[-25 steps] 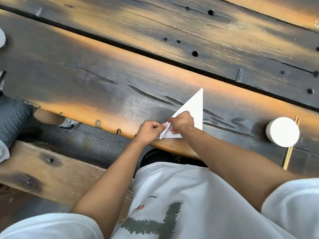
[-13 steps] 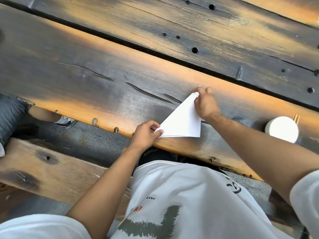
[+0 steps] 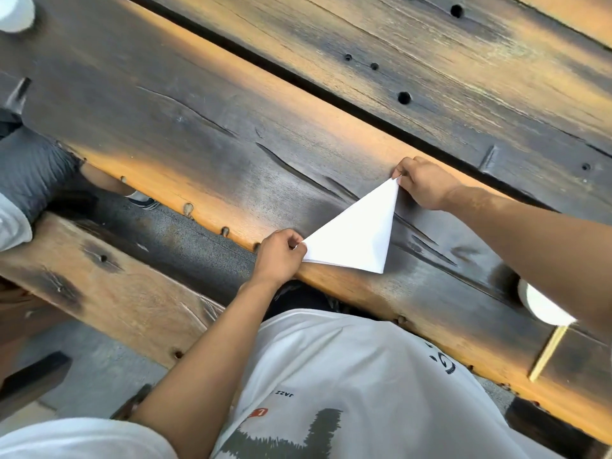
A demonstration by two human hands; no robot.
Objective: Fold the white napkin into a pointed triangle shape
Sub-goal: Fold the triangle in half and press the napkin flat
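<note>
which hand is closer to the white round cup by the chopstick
Right. The right hand pinches the napkin's far tip, up-left of the cup; the left hand is farther left.

Single head view; looks steeply down, close over table edge.

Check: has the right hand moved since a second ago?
Yes. The right hand went from the napkin's near edge by the left hand out to its far tip, toward the plank gap.
</note>
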